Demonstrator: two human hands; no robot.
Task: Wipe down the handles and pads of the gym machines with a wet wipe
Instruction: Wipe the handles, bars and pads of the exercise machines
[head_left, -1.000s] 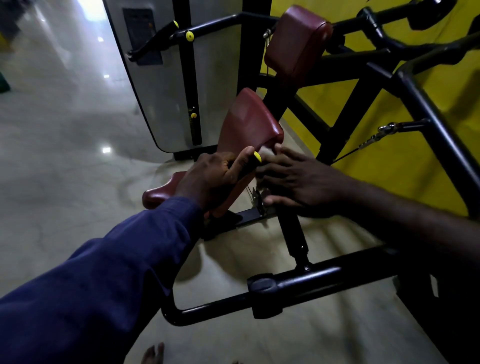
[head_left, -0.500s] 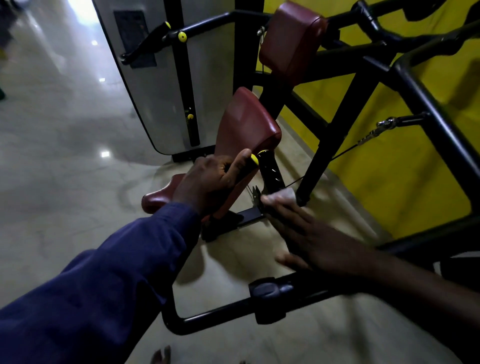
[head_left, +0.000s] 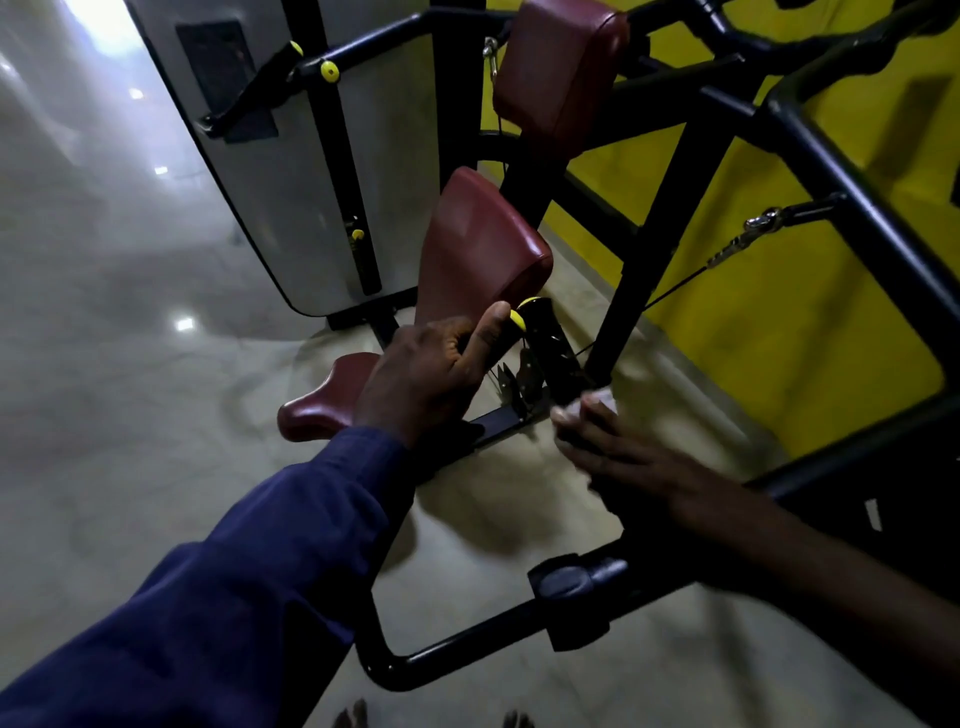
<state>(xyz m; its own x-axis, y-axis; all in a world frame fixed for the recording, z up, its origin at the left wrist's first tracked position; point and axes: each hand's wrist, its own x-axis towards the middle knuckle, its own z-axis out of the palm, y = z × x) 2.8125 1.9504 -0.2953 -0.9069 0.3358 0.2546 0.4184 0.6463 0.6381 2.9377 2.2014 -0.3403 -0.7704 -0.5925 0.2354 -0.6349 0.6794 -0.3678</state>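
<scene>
One black machine frame fills the view beyond both hands, and its grey shroud stands up and to the left of the left hand. Three maroon pads sit on it. The top pad is far above the left hand, the angled pad just above it, and the seat pad just to its left. The left hand curls tightly round a yellow-capped lever, thumb lying toward the cap. The right hand, blurred, stretches its fingers forward, with the white wet wipe bunched at their tips.
</scene>
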